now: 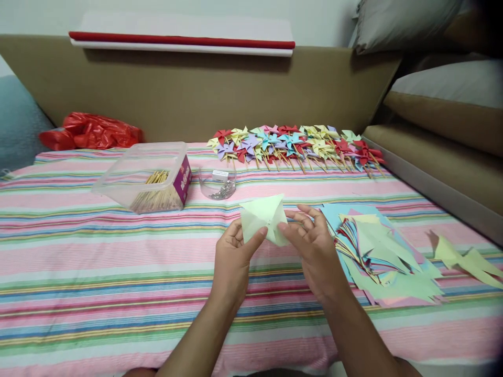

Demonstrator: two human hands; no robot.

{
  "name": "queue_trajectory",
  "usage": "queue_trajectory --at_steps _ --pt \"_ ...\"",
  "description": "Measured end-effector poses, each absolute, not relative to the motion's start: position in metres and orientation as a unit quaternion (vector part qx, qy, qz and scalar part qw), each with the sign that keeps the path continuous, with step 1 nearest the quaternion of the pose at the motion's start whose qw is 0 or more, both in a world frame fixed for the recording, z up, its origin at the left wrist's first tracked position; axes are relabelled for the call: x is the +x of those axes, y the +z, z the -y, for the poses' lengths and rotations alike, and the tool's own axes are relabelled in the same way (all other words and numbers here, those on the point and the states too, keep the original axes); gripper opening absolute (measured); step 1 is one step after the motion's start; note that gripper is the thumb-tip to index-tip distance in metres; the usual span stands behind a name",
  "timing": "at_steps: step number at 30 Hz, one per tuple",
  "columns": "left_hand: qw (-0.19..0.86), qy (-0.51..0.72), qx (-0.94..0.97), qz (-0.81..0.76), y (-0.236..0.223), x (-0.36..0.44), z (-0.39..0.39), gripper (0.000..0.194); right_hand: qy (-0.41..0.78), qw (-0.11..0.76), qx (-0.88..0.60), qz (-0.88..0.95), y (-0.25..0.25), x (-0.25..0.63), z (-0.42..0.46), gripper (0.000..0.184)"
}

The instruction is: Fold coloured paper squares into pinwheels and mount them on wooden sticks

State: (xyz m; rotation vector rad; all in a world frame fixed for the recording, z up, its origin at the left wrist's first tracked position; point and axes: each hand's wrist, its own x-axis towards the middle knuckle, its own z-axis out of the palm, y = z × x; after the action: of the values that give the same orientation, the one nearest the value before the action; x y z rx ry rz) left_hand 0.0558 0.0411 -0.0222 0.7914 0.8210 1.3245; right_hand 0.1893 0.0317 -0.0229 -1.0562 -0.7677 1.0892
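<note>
Pale green paper, cut and partly folded toward its centre like a pinwheel, is the paper pinwheel [262,209] held up in front of me. My left hand [238,248] grips its left and lower side, with the thumb pressed near the middle. At the right edge, my right hand [312,238] pinches the paper between thumb and fingers. To the right lies a stack of cut paper pieces [381,243] in several colours, on larger coloured sheets [412,287]. Beyond my hands, a clear round dish [222,191] holds small metal pins and a little white box.
A clear plastic tub [137,180] with wooden sticks stands at left. Finished pinwheels [291,144] on sticks lie in a heap at the back. A red plastic bag [94,131], green paper scraps [463,256] and cushions [448,110] border the striped cloth [118,293].
</note>
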Motion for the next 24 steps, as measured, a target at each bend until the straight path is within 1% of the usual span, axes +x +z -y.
queue_trajectory --at_steps 3,5,7,9,11,12,17,21,24 --pt "0.634 0.568 0.379 -0.363 -0.022 0.053 -0.042 0.033 0.537 0.650 -0.443 0.305 -0.019 0.196 -0.032 0.071" --pt "0.629 0.557 0.395 -0.372 -0.022 0.052 -0.042 0.033 0.559 0.639 -0.429 0.307 -0.016 0.200 -0.031 0.071" --pt "0.631 0.539 0.408 -0.381 -0.022 0.050 -0.043 0.035 0.573 0.613 -0.433 0.330 -0.014 0.204 -0.029 0.064" --pt "0.636 0.521 0.420 -0.384 -0.021 0.048 -0.044 0.038 0.580 0.581 -0.444 0.359 -0.014 0.207 -0.028 0.052" --pt "0.640 0.509 0.430 -0.382 -0.021 0.047 -0.045 0.040 0.580 0.563 -0.451 0.377 -0.015 0.210 -0.027 0.044" --pt "0.641 0.505 0.433 -0.382 -0.021 0.046 -0.045 0.040 0.578 0.560 -0.455 0.380 -0.016 0.211 -0.027 0.044" --pt "0.642 0.498 0.438 -0.384 -0.020 0.043 -0.047 0.045 0.556 0.552 -0.486 0.388 -0.021 0.213 -0.028 0.051" --pt "0.644 0.487 0.450 -0.381 -0.021 0.043 -0.048 0.044 0.539 0.546 -0.501 0.400 -0.023 0.212 -0.028 0.049" --pt "0.639 0.491 0.453 -0.383 -0.019 0.043 -0.048 0.044 0.530 0.563 -0.497 0.394 -0.025 0.209 -0.030 0.048"
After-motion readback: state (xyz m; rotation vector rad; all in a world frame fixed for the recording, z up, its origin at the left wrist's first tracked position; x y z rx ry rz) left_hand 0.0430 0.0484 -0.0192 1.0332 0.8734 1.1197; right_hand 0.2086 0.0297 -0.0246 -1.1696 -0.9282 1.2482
